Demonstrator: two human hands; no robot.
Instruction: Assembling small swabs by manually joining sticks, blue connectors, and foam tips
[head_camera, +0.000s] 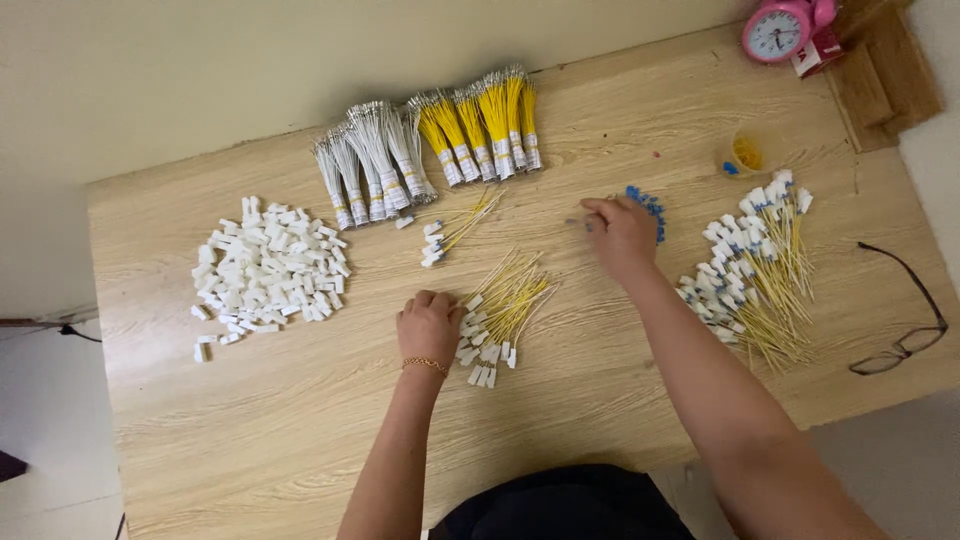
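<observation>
At the centre of the desk (300, 420), a loose pile of yellow wires with white connectors (500, 310) lies just right of the left hand (428, 325). The left hand rests knuckles-up with fingers curled, touching the pile's near edge; whether it grips a wire cannot be told. The right hand (620, 232) reaches to a small cluster of blue caps (648, 205), fingers bent down onto them; its grip is hidden. A smaller wire group (455, 228) lies behind the pile. A small yellow cup (744, 153) holds contents too small to identify. Finished wires (755, 270) lie to the right, white housings (265, 268) to the left, and banded bundles (430, 150) at the rear. The spectacles (900, 315) sit at the desk's edge; the pink clock (780, 28) is cut off.
</observation>
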